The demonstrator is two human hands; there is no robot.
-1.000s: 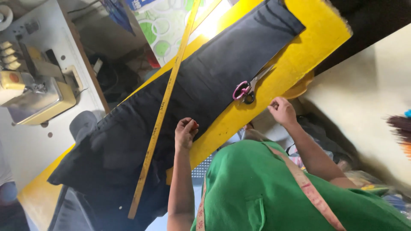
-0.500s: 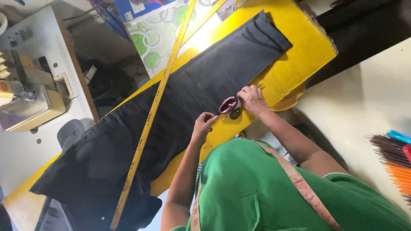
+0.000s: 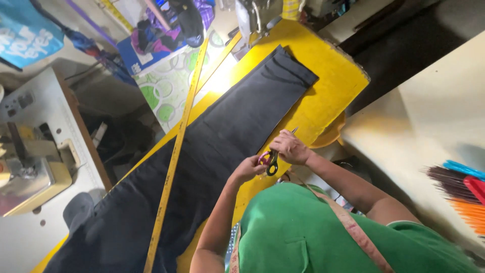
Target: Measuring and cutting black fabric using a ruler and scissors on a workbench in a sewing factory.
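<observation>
Nearest, the left hand (image 3: 246,169) pinches the edge of the dark cloth (image 3: 222,146). Just beside it, the right hand (image 3: 289,148) is closed around scissors (image 3: 272,161). Beyond, a yellow ruler (image 3: 174,156) crosses the cloth on the yellow worktop (image 3: 333,96).

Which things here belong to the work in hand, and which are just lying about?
In use:
- scissors, held between both hands
- right hand
- left hand
- dark cloth spread flat
- yellow table
- long yellow ruler lying on the cloth

Lying about:
- sewing machine
- broom bristles
- pile of clothes
</observation>
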